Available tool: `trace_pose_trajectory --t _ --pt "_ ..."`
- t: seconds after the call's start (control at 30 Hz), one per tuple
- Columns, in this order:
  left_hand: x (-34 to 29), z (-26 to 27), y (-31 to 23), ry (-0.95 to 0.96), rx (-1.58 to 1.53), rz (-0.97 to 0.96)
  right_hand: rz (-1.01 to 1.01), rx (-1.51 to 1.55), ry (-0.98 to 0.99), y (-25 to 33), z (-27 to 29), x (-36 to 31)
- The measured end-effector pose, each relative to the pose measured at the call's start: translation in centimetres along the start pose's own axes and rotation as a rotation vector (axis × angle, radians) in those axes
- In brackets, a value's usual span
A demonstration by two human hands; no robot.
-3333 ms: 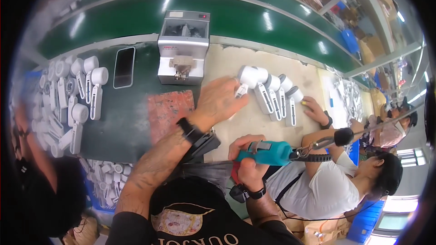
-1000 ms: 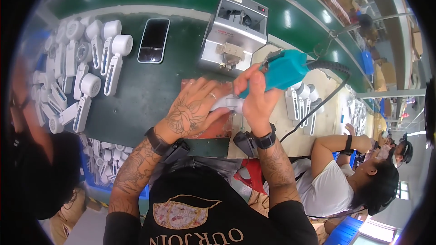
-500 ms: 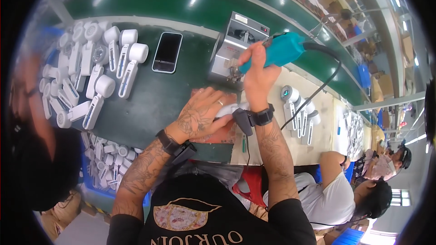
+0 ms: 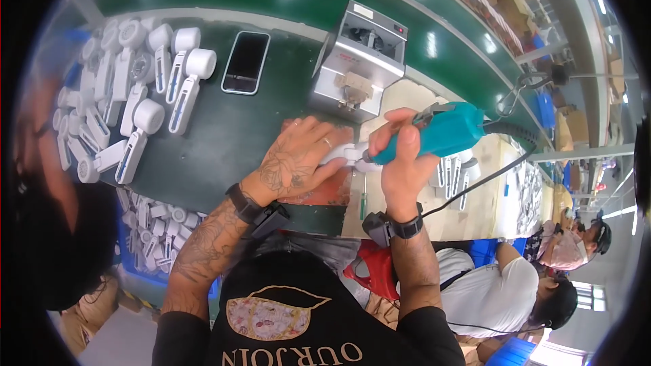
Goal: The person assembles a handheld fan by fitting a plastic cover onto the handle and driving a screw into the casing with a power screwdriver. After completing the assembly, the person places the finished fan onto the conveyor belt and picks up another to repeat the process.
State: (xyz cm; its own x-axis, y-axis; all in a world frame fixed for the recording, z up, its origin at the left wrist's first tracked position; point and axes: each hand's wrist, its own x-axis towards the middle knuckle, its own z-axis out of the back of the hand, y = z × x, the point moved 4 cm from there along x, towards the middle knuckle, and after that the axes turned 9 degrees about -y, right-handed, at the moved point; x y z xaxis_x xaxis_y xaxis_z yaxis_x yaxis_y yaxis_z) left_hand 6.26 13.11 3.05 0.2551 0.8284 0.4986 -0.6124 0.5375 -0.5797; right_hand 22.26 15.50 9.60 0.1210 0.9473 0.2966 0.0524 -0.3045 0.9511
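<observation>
My left hand (image 4: 298,156) is closed round a white handheld fan (image 4: 349,155), pressing it down on a reddish mat (image 4: 315,190). Much of the fan lies hidden under the fingers. In my right hand (image 4: 407,163) is a teal electric screwdriver (image 4: 441,130), held nearly level with its tip pointing left. That tip meets the right end of the white fan, or sits just at it; the exact contact is too small to make out. Behind both hands stands a grey metal screw feeder (image 4: 359,61).
Many white handheld fans (image 4: 146,118) lie at the left, beside a phone (image 4: 246,62). More fill a blue bin (image 4: 159,230) below. A few fans (image 4: 454,173) rest right of my right hand. The screwdriver's cable (image 4: 498,175) crosses there. Co-workers sit at both sides.
My right hand has brought the screwdriver from the screw feeder's front down and rightward, its tip now at the fan. The left hand keeps its hold on the fan.
</observation>
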Motion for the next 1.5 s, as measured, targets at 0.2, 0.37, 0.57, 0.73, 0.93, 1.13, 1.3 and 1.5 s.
trace_pose_trajectory --t 0.2,0.37,0.57,0.73,0.93,1.13,1.3,1.5 --pt "-0.2 -0.1 0.0 0.013 -0.007 0.005 -0.016 0.049 -0.009 -0.9 0.6 -0.9" --pt "-0.2 -0.2 0.0 0.049 -0.002 0.038 -0.037 0.049 0.001 -2.3 0.8 -1.2" --pt "0.0 -0.4 0.2 0.04 0.007 0.025 0.023 0.157 0.048 -3.0 0.4 -1.4" --pt "0.6 0.7 -0.4 0.044 -0.011 -0.011 0.036 0.126 -0.026 -3.4 0.7 -2.0" --pt "-1.4 0.6 -0.7 -0.127 -0.054 -0.186 -0.011 0.082 -0.126 -3.1 1.9 -4.0" --pt "-3.4 4.7 -1.5 -0.15 -0.094 0.012 0.113 0.488 -0.176 3.4 2.1 -5.2" --pt "-7.9 18.6 7.3 -0.804 -0.272 0.655 0.124 0.39 -0.164 3.4 3.4 -7.4" --pt "-14.8 33.7 22.2 -1.383 -0.746 0.597 -0.041 0.328 -0.037 2.3 2.2 -9.5"
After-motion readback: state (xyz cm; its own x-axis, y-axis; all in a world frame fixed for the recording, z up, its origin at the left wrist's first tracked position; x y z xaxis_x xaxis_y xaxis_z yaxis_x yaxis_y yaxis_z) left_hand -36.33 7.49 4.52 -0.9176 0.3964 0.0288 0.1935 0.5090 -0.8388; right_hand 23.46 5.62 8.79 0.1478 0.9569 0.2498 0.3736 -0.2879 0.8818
